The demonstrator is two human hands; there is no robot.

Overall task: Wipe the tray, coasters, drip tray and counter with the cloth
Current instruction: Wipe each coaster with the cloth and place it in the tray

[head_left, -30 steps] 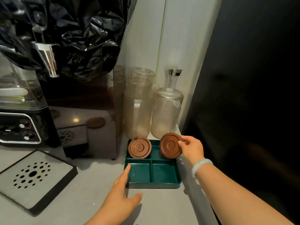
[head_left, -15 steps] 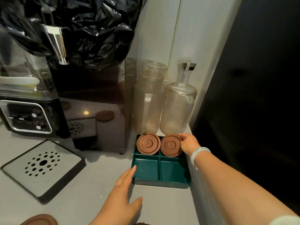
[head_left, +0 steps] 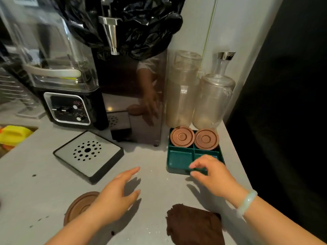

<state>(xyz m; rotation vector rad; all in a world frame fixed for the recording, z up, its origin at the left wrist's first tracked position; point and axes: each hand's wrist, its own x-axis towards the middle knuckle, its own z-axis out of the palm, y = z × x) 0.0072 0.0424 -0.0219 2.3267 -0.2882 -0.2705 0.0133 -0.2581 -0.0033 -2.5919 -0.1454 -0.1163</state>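
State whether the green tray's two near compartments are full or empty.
Empty, as far as visible: the tray shows bare floors there, though the right hand covers part of one.

The tabletop (head_left: 159, 200) is a matt, pale grey surface, smooth with a few crumbs and dark specks. The tray (head_left: 178, 159) looks like glossy dark-green plastic. The two coasters (head_left: 182, 137) in it, and a third coaster (head_left: 79, 206) nearer, have a matt reddish-brown finish with turned rings, perhaps clay or wood. The drip tray (head_left: 88, 152) has a brushed metal plate with punched holes set in a matt black frame. The cloth (head_left: 192, 225) is dark brown with a rough, nubbly weave. The jars (head_left: 212, 99) are clear and cloudy. The machine's side panel (head_left: 134, 96) is mirror-glossy, under crinkled, shiny black plastic film (head_left: 138, 23).
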